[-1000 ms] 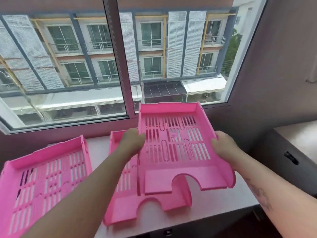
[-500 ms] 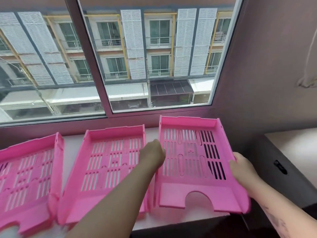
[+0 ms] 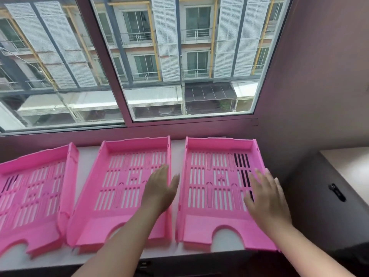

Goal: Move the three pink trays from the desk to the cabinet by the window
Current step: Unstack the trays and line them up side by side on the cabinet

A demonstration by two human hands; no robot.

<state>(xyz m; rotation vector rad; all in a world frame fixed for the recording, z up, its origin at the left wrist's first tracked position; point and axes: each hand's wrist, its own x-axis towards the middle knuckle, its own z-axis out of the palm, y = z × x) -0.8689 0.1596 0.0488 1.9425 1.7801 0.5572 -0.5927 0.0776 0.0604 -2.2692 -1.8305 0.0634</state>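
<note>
Trays: three pink plastic, rectangular, slotted floors, low walls, arched cut-out in each front lip; side by side on white cabinet top [image 3: 179, 148] under window [image 3: 139, 62].
Left tray [image 3: 30, 192]: cut off by frame edge, angled, touching or overlapping middle tray's near corner.
Middle tray [image 3: 123, 188]: slightly skewed, just beside right tray.
Right tray [image 3: 215, 188]: square to window, right edge past cabinet top, dark slots there.
Left hand [image 3: 161, 188]: spread flat, palm down, over middle tray's right wall; contact unclear.
Right hand [image 3: 265, 194]: fingers spread, palm down, over right tray's right side, gripping nothing.
Cabinet top: smooth, matte white.
</note>
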